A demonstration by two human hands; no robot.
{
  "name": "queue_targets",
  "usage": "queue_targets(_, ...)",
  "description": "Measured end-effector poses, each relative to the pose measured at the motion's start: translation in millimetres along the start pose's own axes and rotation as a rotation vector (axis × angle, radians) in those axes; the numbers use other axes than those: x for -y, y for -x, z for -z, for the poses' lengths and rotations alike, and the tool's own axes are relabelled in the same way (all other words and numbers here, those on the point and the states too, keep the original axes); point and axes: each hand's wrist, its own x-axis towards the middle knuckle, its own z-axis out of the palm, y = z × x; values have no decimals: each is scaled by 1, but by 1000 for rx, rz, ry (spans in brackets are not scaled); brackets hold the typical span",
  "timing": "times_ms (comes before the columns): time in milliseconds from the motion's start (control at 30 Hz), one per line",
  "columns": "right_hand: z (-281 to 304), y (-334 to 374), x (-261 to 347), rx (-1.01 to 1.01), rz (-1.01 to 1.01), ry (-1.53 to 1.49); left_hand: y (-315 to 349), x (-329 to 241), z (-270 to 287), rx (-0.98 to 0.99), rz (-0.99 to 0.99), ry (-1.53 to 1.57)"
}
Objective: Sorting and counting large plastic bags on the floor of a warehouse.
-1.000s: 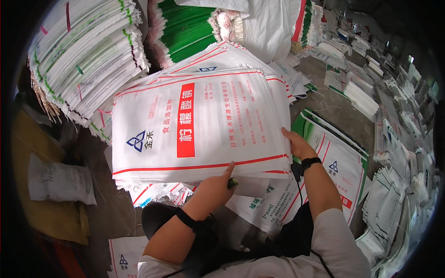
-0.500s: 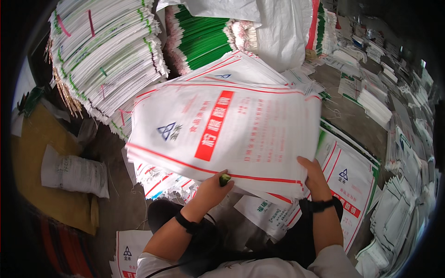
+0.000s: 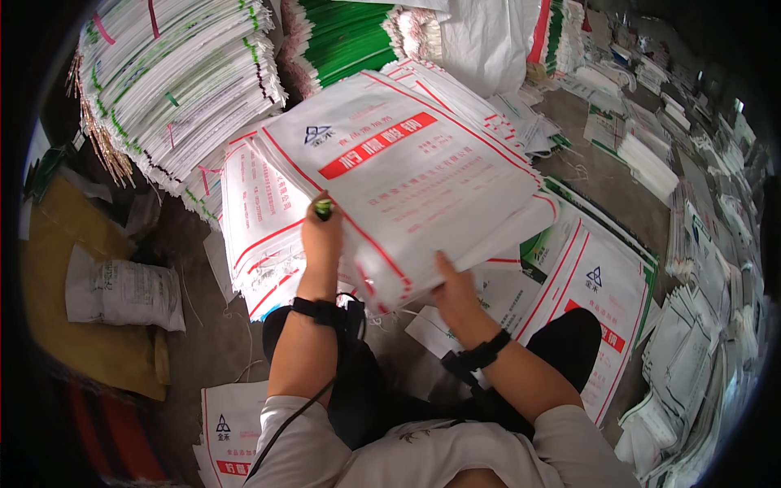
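Both hands hold a stack of flat white sacks (image 3: pixel 455 191) with red borders, a red title bar and a blue mark. My left hand (image 3: pixel 323 237) grips its left edge, thumb on top; a small dark green thing shows at the thumb. At the near edge, my right hand (image 3: pixel 457 291) is closed on the sacks, its thumb above and the other fingers mostly hidden. The held stack is tilted over a pile of similar sacks (image 3: pixel 260 191), which shows at its left and far side. Black bands circle both wrists, with a cable at the left one.
Tall bundles of white sacks (image 3: pixel 183 85) and green sacks (image 3: pixel 350 45) stand at the back. More red-bordered sacks (image 3: pixel 598 268) lie at the right. A white filled bag (image 3: pixel 124 285) rests on yellow sheeting (image 3: pixel 61 244) at left. Several loose sack piles (image 3: pixel 679 342) line the far right.
The held stack has turned clockwise. My left hand has moved up and left along its edge, while my right hand has shifted left along the near side. Both hands still hold on.
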Motion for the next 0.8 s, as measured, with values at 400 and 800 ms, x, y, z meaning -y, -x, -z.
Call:
queue_targets(400, -84, 41, -5, 348, -345, -177, 81, -35, 145, -80, -43, 398)
queue_targets(800, -37, 104, -69, 611, -901, 483, 172, 62, 187, -91, 420, 561)
